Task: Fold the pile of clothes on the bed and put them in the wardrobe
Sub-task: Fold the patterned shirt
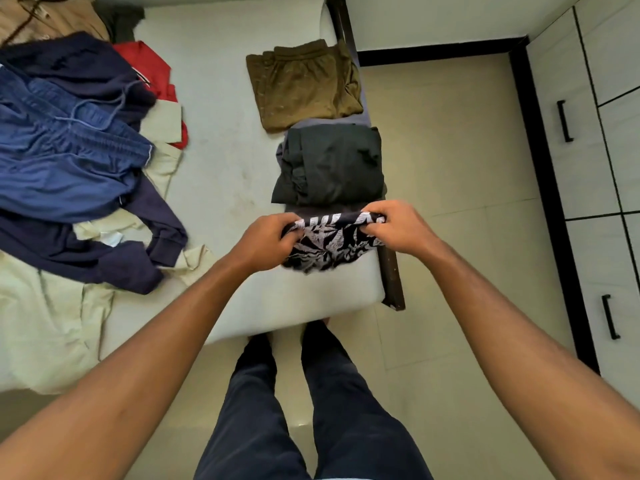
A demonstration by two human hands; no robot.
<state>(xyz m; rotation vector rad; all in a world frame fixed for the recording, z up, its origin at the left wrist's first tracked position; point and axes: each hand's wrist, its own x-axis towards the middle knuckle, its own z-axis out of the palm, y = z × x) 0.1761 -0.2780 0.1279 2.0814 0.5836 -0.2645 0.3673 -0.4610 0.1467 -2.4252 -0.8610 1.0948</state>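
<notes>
A black-and-white leaf-print garment lies folded small near the bed's front right corner. My left hand grips its left end and my right hand grips its right end, fingers curled into the cloth. Just beyond it sits a folded dark grey garment, and farther back a folded olive-brown one. An unfolded pile covers the left of the bed: blue shorts, a navy sweatshirt, a cream shirt and a red garment.
The wardrobe with black handles stands along the right, across a strip of tiled floor. A dark wooden bed frame edges the mattress on the right. My legs stand at the bed's foot. A tan garment lies at the far left corner.
</notes>
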